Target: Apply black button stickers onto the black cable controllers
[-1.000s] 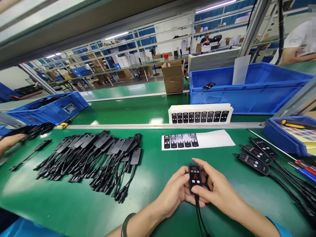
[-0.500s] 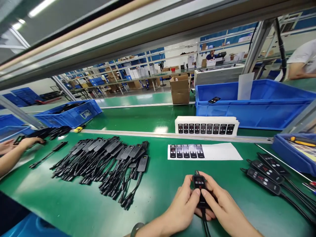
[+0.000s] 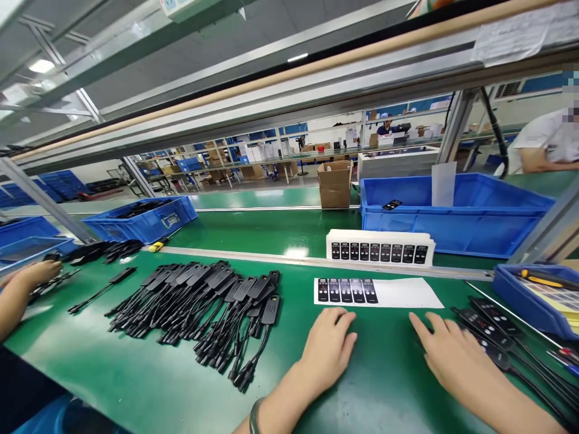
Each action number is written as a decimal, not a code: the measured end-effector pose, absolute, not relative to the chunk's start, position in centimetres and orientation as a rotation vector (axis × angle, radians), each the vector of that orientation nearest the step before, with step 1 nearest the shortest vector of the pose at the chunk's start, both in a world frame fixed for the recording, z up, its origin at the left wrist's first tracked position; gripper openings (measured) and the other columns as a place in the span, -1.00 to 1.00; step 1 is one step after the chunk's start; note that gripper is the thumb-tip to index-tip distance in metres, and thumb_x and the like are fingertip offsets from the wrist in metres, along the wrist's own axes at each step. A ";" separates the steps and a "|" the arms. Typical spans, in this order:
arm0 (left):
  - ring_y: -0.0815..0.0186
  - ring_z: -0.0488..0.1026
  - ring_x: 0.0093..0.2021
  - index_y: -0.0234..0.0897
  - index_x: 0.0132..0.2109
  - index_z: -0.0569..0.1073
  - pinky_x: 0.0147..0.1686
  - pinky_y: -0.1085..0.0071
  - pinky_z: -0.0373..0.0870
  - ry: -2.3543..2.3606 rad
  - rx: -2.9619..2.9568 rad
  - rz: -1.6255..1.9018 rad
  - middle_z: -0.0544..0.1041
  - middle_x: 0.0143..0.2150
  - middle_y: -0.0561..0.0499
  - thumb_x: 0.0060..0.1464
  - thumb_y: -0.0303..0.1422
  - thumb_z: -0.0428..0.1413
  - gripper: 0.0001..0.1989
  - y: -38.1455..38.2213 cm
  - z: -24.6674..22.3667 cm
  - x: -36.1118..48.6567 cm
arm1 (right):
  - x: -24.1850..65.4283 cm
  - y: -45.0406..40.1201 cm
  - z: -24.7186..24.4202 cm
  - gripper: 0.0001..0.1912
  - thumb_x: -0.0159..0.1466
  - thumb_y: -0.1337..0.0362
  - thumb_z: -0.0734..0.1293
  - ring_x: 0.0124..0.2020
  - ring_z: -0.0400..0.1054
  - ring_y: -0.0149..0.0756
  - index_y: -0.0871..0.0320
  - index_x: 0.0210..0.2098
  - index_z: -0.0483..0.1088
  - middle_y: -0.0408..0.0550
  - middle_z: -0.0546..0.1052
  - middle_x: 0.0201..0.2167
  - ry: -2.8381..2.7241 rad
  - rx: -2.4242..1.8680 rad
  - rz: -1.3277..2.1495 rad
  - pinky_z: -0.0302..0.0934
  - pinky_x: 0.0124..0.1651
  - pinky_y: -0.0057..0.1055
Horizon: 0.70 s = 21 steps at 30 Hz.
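My left hand [image 3: 329, 343] hovers over the green bench with thumb and fingers apart, holding nothing I can see. It is just below a white label sheet [image 3: 407, 293] bearing several black keypad stickers [image 3: 346, 290] at its left end. To the right, my right hand [image 3: 455, 352] has its fingers stretched out beside a few black corded controllers [image 3: 484, 325] with keypad faces. That hand partly covers the nearest controller, and what lies beneath the palm is hidden. Left of my hands spreads a pile of black corded controllers [image 3: 217, 280], mostly with plain backs up.
Behind the sheet stands a stack of label sheets [image 3: 380, 238]. A large blue bin [image 3: 443, 229], a cardboard box [image 3: 335, 187] and another blue bin [image 3: 140, 226] stand farther back. A blue tray [image 3: 534, 301] sits right. A co-worker's hand [image 3: 38, 274] works at far left.
The controller that both hands held is no longer visible between them. My hands have moved apart, the right one toward the controllers at the right. The view has tilted up slightly.
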<state>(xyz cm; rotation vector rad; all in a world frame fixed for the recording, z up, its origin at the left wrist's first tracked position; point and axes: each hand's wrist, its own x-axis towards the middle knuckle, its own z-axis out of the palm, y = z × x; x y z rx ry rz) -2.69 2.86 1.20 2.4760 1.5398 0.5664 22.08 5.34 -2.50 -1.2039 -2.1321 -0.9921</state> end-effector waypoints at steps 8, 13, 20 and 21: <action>0.05 0.01 0.29 -0.39 0.29 0.23 0.30 0.13 -0.10 1.804 2.468 0.327 0.10 0.28 -0.20 0.23 -0.27 -0.06 -0.47 4.4 0.8 -4.0 | 17.1 14.6 1.0 -0.56 0.37 0.30 0.03 0.01 0.21 -0.08 0.39 0.07 0.35 0.17 0.31 -0.02 -2.189 -1.634 0.331 0.06 0.05 -0.22; 0.09 0.09 0.23 -0.30 0.21 0.30 0.26 0.09 -0.04 1.831 2.492 0.412 0.20 0.21 -0.13 0.18 -0.20 0.02 -0.51 4.1 0.3 -4.0 | 17.0 15.3 1.0 -0.49 0.01 -0.11 0.15 -0.24 0.29 -0.15 0.23 -0.42 0.40 0.02 0.45 -0.31 -1.814 -1.486 0.651 0.11 -0.10 -0.25; 0.11 0.22 0.04 -0.28 0.24 0.25 0.00 0.16 0.22 2.239 2.357 0.525 0.27 0.11 -0.11 0.14 -0.40 0.04 -0.49 5.1 3.4 -7.0 | 20.3 9.0 2.0 -0.32 -0.03 -0.26 0.37 -0.23 0.27 -0.28 0.11 -0.12 0.34 -0.04 0.38 -0.07 -1.099 -1.270 0.945 0.12 -0.08 -0.33; 0.07 0.20 0.03 -0.33 0.25 0.25 -0.04 0.15 0.20 2.420 2.251 0.558 0.27 0.08 -0.15 0.15 -0.44 0.01 -0.50 5.3 4.2 -8.2 | 20.4 8.1 1.4 -0.36 -0.02 -0.24 0.38 -0.23 0.26 -0.28 0.08 -0.13 0.35 -0.07 0.37 -0.10 -1.112 -1.227 0.958 0.11 -0.09 -0.32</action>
